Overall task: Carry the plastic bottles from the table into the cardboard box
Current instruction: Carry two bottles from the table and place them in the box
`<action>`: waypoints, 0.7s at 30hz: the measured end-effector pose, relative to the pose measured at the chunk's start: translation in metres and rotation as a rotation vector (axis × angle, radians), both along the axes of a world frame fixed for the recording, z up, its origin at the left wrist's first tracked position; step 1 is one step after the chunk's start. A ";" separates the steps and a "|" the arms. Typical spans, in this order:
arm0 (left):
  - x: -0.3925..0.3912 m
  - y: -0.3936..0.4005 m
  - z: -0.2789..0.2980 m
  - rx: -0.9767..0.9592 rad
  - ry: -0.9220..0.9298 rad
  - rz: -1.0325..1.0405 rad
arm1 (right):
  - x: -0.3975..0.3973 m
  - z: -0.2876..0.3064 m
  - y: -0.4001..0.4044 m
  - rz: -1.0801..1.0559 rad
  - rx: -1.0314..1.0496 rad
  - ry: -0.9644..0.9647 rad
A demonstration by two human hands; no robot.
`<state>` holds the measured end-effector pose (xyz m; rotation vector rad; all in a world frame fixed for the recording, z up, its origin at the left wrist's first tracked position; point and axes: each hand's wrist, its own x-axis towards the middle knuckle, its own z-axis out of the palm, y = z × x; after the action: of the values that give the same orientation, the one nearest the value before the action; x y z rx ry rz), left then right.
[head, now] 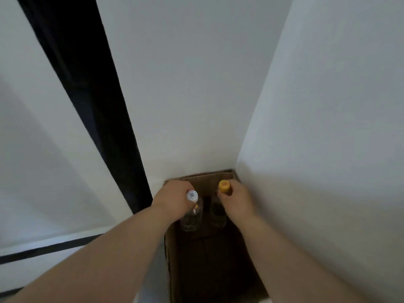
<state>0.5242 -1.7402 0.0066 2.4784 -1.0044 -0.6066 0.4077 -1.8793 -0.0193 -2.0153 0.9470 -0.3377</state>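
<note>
An open brown cardboard box (pixel 172 254) stands on the floor in a corner between two white walls. My left hand (pixel 172 201) grips the neck of a clear plastic bottle with a white cap (pixel 191 219). My right hand (pixel 237 201) grips the neck of a darker clear bottle with an orange cap (pixel 218 213). Both bottles hang upright over the far end of the box, side by side, their lower parts inside its opening. The bottom of the box is dark and I cannot tell what lies in it.
A white wall (pixel 328 149) runs close along the right side of the box. Another white wall (pixel 185 84) closes the far end. A black vertical strip (pixel 94 95) runs down on the left, beside a white panel with a black line (pixel 43 251).
</note>
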 end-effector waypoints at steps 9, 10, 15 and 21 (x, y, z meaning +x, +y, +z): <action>0.015 -0.025 -0.049 0.324 -0.392 -0.200 | 0.012 -0.050 -0.010 0.005 0.039 0.082; 0.016 -0.026 -0.053 0.337 -0.397 -0.194 | 0.013 -0.052 -0.010 0.003 0.050 0.073; 0.017 -0.026 -0.067 0.394 -0.439 -0.171 | 0.019 -0.054 -0.014 0.001 0.059 0.064; 0.019 -0.027 -0.073 0.459 -0.465 -0.174 | 0.022 -0.047 -0.012 0.009 -0.038 0.058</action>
<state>0.5430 -1.7668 -0.0662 3.0475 -1.3921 -0.3407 0.4294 -1.8917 -0.0666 -2.0733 0.9731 -0.2961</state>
